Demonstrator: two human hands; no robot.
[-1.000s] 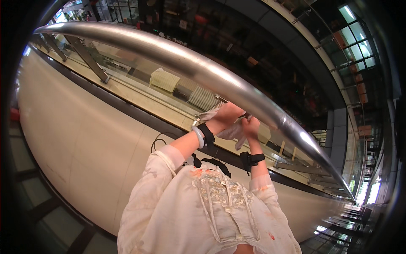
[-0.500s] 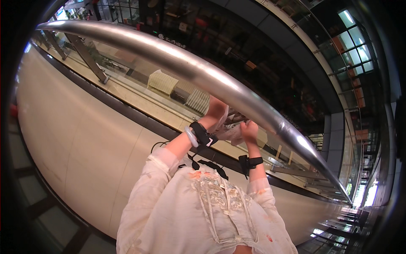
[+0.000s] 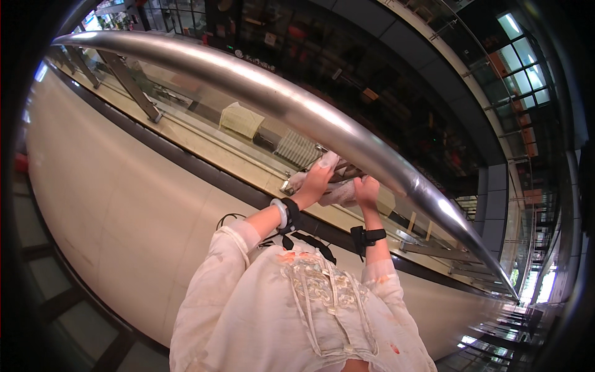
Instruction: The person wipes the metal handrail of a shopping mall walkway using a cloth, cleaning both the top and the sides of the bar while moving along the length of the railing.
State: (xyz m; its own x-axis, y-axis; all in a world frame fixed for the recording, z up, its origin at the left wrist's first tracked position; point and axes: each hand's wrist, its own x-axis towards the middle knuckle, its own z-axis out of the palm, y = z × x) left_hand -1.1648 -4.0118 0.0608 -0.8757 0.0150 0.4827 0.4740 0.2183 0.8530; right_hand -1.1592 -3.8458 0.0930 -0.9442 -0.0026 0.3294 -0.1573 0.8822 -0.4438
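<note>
A pale, crumpled cloth is wrapped about a dark metal railing post just below the thick steel handrail. My left hand presses part of the cloth against the post's left side, with a bunched end showing beyond the fingers. On the other side, my right hand is closed in a fist around the cloth's right end. Some fingertips of both hands are hidden. Black straps circle both wrists, and a pale bangle sits on the left one.
Glass panels and another slanted post stand under the handrail. A dark ledge borders the light tiled floor. Beyond the glass, on a lower level, are a yellowish covered block and a striped one.
My left hand has come down and back from behind the handrail, its wrist turning, and more of the cloth now shows on the left. My right hand stays nearly in place.
</note>
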